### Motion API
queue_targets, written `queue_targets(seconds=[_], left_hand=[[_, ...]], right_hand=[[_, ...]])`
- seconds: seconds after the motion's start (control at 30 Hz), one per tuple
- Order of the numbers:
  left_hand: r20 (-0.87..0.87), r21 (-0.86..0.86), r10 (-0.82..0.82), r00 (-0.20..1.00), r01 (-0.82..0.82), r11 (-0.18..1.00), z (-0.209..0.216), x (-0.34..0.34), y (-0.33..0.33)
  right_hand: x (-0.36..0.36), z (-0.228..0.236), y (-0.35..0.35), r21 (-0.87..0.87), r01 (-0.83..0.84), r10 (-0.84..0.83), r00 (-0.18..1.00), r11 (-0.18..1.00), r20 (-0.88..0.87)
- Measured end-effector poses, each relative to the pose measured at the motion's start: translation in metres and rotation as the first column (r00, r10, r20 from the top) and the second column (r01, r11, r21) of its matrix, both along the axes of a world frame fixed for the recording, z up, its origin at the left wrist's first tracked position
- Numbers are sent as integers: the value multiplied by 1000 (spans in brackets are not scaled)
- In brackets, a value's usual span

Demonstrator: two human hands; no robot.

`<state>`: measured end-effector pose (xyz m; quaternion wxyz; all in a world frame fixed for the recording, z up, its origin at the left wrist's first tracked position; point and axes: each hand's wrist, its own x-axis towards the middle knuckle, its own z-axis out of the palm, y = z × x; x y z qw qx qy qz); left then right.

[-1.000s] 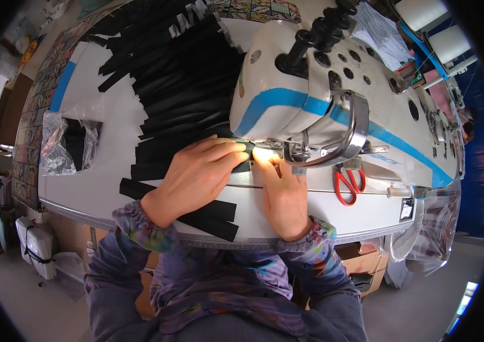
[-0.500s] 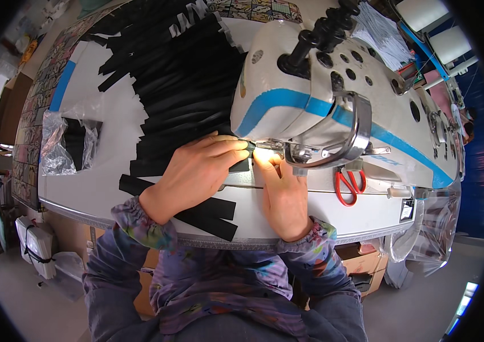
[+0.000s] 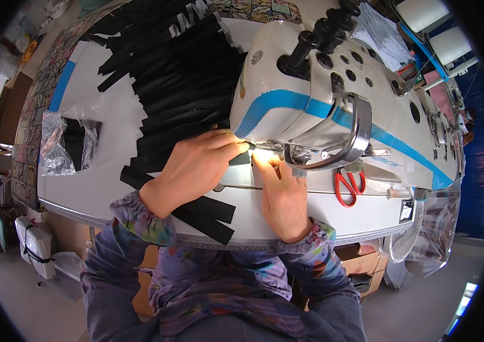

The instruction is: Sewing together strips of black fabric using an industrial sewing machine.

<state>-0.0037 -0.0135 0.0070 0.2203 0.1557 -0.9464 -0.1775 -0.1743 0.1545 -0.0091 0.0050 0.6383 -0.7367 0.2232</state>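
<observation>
A white sewing machine (image 3: 287, 74) with blue stripes stands in front of me, its lamp lighting the needle area. My left hand (image 3: 196, 162) lies over black fabric strips, and its thumb and fingers pinch the end of a black fabric strip (image 3: 241, 158) left of the presser foot. My right hand (image 3: 283, 194) is close by under the machine head, fingers bent together in the bright light; glare hides what its fingertips hold. Two loose black strips (image 3: 210, 219) lie under and beside my left wrist, near the table's front edge.
A large pile of black strips (image 3: 185, 85) covers the table's left and far side. Red-handled scissors (image 3: 345, 188) lie right of my right hand. A clear plastic bag (image 3: 59, 145) with something black sits at the left. White thread cones (image 3: 450, 43) stand at the far right.
My left hand has shifted slightly, and the strip ends beneath it have moved a little. More of the machine's metal plate shows between my hands. My right hand has hardly moved.
</observation>
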Motion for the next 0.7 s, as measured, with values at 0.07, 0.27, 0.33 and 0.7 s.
queue_targets(seconds=[0.07,0.27,0.33,0.7], left_hand=[[-7,-14,1,1000,-1,1000,0,-1,-2],[-11,-47,32,999,-32,998,-3,-5,-5],[-50,-60,42,998,-45,997,-4,-6,-5],[-124,-131,-46,991,29,991,-9,4,7]], right_hand=[[0,-1,0,-6,-5,5,1000,1000,-4],[1,1,0,7,-8,8,1000,1000,-22],[0,-2,0,-11,-5,4,1000,1000,-17],[0,2,-1,-29,-28,28,1000,999,6]])
